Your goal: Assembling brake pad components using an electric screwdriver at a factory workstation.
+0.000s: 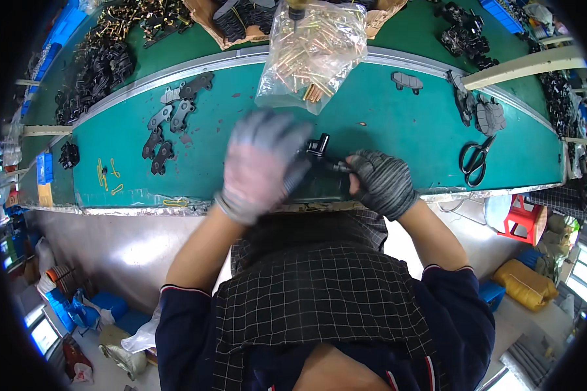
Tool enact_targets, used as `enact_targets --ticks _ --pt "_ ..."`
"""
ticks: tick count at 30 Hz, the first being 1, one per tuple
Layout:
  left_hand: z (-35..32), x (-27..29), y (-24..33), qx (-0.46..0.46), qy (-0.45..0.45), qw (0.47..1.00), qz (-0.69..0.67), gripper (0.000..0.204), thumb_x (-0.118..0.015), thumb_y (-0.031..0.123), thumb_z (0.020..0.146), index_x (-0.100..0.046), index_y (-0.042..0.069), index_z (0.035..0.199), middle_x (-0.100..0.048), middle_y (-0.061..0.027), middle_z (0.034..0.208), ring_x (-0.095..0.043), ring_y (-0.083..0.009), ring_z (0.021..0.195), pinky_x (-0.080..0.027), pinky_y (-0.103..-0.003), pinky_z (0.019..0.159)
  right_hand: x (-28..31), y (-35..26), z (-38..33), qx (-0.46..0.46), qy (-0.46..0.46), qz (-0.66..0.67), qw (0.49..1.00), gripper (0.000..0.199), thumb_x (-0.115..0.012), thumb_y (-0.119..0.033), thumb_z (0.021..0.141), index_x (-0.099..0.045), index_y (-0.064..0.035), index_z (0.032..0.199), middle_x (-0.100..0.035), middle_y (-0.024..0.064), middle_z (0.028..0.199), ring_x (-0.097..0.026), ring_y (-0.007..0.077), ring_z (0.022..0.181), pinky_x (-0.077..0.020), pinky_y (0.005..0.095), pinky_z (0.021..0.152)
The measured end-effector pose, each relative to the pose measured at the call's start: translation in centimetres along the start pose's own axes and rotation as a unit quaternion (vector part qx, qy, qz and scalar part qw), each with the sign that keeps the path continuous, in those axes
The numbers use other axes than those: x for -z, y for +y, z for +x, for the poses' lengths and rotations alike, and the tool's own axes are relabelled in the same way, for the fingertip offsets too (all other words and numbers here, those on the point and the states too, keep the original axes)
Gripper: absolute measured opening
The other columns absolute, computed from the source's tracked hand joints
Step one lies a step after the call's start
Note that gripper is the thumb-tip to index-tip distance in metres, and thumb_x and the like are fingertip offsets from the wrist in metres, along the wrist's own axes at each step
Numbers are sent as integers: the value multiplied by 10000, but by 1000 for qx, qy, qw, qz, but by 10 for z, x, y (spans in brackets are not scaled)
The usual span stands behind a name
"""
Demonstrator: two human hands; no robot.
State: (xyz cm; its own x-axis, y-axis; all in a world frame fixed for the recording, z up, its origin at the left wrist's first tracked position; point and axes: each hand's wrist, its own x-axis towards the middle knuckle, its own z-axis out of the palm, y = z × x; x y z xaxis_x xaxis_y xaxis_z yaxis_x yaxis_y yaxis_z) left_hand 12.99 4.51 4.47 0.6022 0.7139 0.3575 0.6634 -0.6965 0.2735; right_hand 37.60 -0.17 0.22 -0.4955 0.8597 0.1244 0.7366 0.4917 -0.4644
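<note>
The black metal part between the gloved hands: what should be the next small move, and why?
Perhaps the right hand should hold the black metal part steady: it seems to pinch one end, while the left hand, close by, is blurred, so whether that one grips the part cannot be told.

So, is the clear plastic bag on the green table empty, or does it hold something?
It is not empty: many gold-coloured metal pieces show through the bag.
</note>
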Motion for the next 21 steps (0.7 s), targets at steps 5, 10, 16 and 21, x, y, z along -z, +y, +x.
enact_targets --ticks 5,10,16,21 --pt "7 -29 -47 105 6 994 2 407 -724 177 715 -598 110 1097 -596 -99 999 -572 -313 912 -483 -425 770 -13 -3 20 -32 48 -36 998 281 -739 -176 741 -649 -54 977 -631 145 938 -636 312 813 -524 384 697" --pt "22 -14 -35 120 169 978 16 365 -720 187 747 -602 108 1083 -607 -128 987 -581 -322 881 -491 -423 726 -16 7 28 -9 69 -7 998 287 -748 -177 733 -646 -62 975 -614 137 963 -628 317 799 -522 387 689" --pt "-43 -30 -25 131 25 980 -146 338 -759 156 706 -635 84 1013 -615 -114 892 -589 -322 756 -490 -393 672 -26 -5 59 78 58 57 994 296 -761 -183 728 -644 -72 976 -613 126 957 -618 314 778 -508 392 692" --pt "-52 -37 -28 161 9 973 -162 343 -771 148 683 -641 80 993 -613 -107 874 -585 -320 760 -487 -397 672 -23 14 61 84 17 80 993 313 -777 -185 716 -643 -78 978 -625 105 889 -616 302 767 -495 394 706"
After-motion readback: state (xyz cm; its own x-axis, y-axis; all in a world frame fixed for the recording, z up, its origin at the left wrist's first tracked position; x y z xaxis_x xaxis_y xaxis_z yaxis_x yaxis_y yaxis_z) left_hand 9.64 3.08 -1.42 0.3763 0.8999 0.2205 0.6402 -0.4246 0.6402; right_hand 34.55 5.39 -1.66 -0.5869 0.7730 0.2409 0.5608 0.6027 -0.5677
